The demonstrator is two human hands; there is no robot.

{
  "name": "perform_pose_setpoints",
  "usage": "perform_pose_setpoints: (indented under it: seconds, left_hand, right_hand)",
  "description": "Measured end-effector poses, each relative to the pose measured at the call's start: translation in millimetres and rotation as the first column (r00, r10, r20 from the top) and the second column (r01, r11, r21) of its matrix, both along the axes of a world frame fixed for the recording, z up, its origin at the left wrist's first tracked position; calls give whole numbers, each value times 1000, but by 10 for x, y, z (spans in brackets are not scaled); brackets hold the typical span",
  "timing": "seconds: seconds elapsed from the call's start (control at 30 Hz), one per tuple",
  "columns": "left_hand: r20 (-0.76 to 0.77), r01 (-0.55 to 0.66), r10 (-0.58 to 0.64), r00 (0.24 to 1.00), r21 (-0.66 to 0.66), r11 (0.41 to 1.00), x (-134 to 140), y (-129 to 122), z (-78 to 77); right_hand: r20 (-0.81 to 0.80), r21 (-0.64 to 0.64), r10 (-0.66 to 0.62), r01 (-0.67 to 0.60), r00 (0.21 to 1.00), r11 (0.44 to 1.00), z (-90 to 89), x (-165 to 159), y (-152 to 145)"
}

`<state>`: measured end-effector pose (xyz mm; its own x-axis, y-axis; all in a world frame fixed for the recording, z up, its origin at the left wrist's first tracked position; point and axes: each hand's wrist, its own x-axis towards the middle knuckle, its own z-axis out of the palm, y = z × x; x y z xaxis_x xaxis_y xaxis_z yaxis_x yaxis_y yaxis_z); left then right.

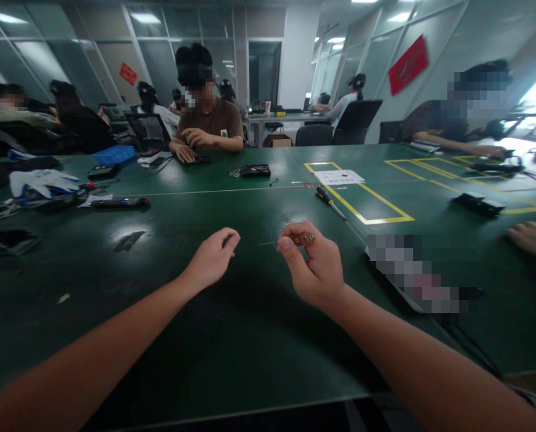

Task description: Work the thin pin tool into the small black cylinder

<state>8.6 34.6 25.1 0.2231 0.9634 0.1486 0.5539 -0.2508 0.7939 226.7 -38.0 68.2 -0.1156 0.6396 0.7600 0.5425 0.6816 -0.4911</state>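
Over the near part of the green table (177, 354), my left hand (211, 258) has its fingers curled against the thumb. A small dark spot shows between them, and I cannot make out whether it is a held thing. My right hand (317, 264) is closed in a pinch on a thin needle-like rod (268, 243), whose end points left toward my left hand. Small shiny brownish bits (306, 239) show in its curled fingers; their kind is too small to tell. The two hands are apart, both raised above the table.
A screwdriver (331, 202) lies beyond my right hand, near yellow tape and a white paper (340, 177). A blurred-out device (412, 276) lies at right, near another person's hand (535, 240). Gloves (42, 181), a pen-like tool (119, 203) and a blue tray (113, 155) are left.
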Motion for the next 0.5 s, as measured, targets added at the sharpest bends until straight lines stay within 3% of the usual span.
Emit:
perform_pose_setpoints:
  seconds: [0.07, 0.1, 0.2, 0.37, 0.5]
  left_hand:
    - [209, -174, 203, 957, -150, 973, -248, 93, 70]
    - [317, -239, 302, 899, -222, 945, -383, 135, 108]
    - [567, -336, 522, 637, -406, 850, -822, 227, 219]
    - [571, -446, 668, 477, -498, 744, -1617, 309, 313]
    - [571, -582, 748, 337, -498, 643, -2224, 293, 364]
  right_hand:
    - [7, -9, 3, -3, 1000, 1000, -12, 1, 6]
    - [10, -12, 4, -4, 1000, 1000, -17, -1, 10]
    - [18, -20, 9, -9, 1000, 1000, -29, -10, 23]
    - [25, -37, 17, -16, 1000, 999, -38, -20, 40]
    - [30, -51, 16, -15, 999, 999, -45, -22, 44]
